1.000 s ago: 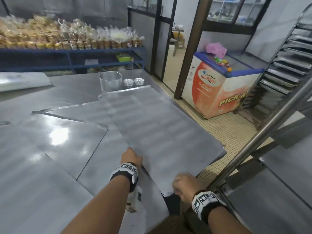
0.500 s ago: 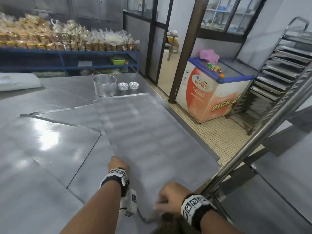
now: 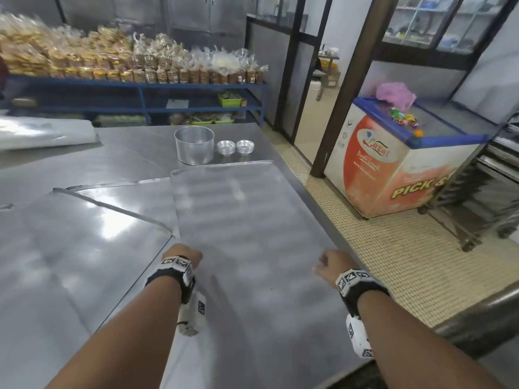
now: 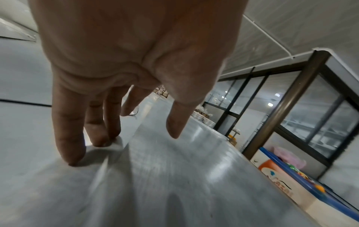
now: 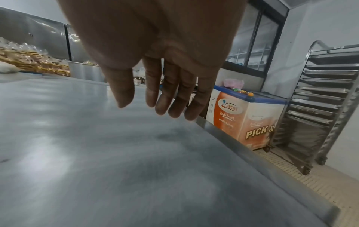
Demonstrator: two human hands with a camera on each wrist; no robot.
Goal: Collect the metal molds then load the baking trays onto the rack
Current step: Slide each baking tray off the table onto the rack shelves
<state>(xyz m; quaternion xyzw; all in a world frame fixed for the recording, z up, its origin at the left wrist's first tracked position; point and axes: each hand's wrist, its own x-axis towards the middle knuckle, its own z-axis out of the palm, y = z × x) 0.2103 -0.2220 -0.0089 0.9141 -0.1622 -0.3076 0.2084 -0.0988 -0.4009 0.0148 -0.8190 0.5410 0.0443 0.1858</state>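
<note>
Flanking tins (image 3: 235, 147): round pan (image 3: 193, 145)

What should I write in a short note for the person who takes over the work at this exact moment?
Left hand: open, fingertips touching the metal beside the left edge of the top baking tray, holding nothing.
Right hand: open, above the tray's right side, holding nothing.
Things: several baking trays lie flat and overlapping on the steel table. Two stacks of small metal molds stand beside the round tin at the far end.
Done: molds look gathered into stacks.
Left: trays on the table are not yet loaded. The tray rack stands to the right, past the freezer chest.
</note>
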